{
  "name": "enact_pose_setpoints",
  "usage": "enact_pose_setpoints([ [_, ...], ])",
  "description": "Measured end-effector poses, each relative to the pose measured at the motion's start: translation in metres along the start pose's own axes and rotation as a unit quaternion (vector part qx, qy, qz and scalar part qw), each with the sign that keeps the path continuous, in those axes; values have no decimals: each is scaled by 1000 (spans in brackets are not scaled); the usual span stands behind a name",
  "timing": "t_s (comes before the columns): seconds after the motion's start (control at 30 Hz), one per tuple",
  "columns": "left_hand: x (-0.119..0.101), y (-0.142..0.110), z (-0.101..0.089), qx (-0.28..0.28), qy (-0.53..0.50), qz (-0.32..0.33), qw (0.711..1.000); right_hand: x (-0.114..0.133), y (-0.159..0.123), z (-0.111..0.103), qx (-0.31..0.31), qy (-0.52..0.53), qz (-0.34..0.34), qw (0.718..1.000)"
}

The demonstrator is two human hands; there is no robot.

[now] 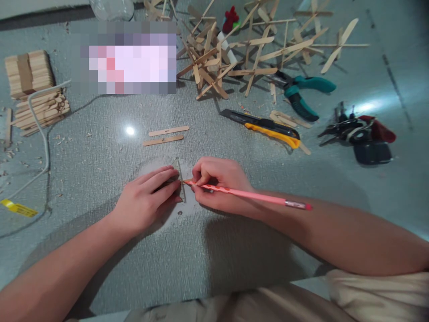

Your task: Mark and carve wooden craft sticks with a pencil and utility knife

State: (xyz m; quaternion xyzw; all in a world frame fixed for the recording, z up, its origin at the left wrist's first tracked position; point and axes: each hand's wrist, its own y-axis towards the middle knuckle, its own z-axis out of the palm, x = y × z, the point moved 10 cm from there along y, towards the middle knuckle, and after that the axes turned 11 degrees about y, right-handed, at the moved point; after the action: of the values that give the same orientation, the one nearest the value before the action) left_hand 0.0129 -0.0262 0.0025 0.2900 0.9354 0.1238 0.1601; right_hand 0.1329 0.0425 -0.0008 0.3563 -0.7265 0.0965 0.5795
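My left hand (147,194) presses a clear plastic ruler (182,190) down against the table, its fingers bent over it. The ruler's straight edge stands out past the fingertips; most of it is hidden. In my right hand (219,183) is a pink pencil (254,195) with red spots and a pink eraser, its tip at the ruler's edge. A short piece of a wooden craft stick (187,180) shows between the hands, under the pencil tip. Two craft sticks, one lighter (169,131) and one darker (163,141), lie side by side beyond my hands.
At the back is a pile of crossed craft sticks (214,67). Right of centre lie a yellow utility knife (273,129), teal-handled pliers (298,96) and keys (355,129). Bundled sticks (30,74) and a white cable (42,129) are on the left. A blurred patch hides something behind.
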Motion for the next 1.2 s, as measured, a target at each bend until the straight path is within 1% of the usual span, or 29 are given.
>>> enact_pose_setpoints([
  [0.27,-2,2,-2,-7,2,3,1000,-3,-1,1,2,-1,-1,1000],
  [0.6,-1,1,1,10,3,-2,1000,-4,-1,2,8,3,5,1000],
  [0.77,-2,4,-1,6,12,-4,1000,1,0,5,24,13,-11,1000],
  [0.83,-3,4,-2,3,16,-1,1000,1,0,4,22,15,-9,1000],
  [0.97,-2,2,0,10,13,-3,1000,-3,0,1,7,10,15,1000],
  [1.13,-2,2,-1,7,11,-1,1000,-3,0,0,1,8,11,1000],
  [1.2,-2,2,-1,5,11,0,1000,-2,0,3,13,10,4,1000],
])
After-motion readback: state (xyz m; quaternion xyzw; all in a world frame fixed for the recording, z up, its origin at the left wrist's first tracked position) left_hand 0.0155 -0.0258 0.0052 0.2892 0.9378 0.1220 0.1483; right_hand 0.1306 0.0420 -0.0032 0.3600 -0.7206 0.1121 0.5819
